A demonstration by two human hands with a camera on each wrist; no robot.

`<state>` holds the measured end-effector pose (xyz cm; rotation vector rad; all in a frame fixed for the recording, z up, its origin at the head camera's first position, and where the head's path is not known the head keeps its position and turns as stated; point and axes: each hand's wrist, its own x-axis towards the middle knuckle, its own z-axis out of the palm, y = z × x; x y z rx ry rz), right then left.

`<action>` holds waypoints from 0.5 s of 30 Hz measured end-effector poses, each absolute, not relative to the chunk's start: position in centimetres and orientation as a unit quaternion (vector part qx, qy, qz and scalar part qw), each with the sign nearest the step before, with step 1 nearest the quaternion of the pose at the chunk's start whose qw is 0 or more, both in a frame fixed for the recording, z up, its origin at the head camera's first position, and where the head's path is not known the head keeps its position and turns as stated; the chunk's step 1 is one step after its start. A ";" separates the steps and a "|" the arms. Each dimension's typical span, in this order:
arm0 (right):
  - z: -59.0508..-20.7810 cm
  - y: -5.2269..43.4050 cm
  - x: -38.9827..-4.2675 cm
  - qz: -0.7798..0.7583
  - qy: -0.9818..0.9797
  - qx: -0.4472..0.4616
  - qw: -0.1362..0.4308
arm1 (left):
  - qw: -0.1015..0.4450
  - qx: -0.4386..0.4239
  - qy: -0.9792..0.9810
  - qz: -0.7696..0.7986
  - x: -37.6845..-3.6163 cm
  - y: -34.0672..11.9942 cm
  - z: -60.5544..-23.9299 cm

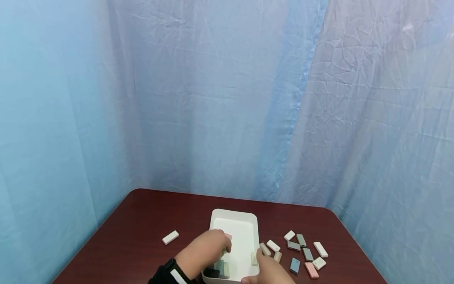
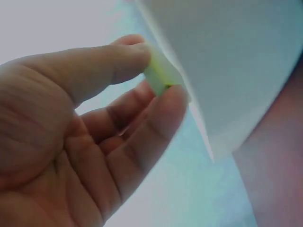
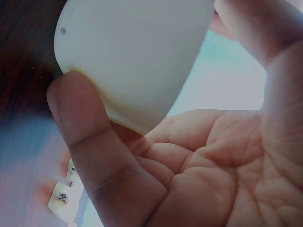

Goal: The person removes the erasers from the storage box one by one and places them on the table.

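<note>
My left hand (image 1: 207, 250) reaches over a white tray (image 1: 244, 236). In the left wrist view, its thumb and fingertips pinch a small pale green block (image 2: 162, 73), right beside the tray's outer wall. My right hand (image 1: 273, 270) grips the tray at its near right corner, thumb along the near side and fingers at the right wall. Inside the tray lie a pale block (image 1: 253, 258) against the right wall, a pink block (image 1: 228, 236) partly covered by the left hand, and a dark block (image 1: 211, 273) with greenish blocks (image 1: 223, 268) in the near left corner.
On the dark red table (image 1: 149, 213), several small blocks lie scattered right of the tray, among them a blue block (image 1: 294, 265) and a pink-topped block (image 1: 311, 270). One white block (image 1: 170, 237) lies alone at the left. Blue curtains (image 1: 227, 98) hang behind the table.
</note>
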<state>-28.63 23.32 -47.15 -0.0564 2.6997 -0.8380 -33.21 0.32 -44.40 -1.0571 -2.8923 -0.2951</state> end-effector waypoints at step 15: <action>-47.1 23.3 -28.7 -0.320 0.930 -0.003 0.180 | 0.008 -0.148 -0.975 -0.166 -37.9 -7.4 -45.6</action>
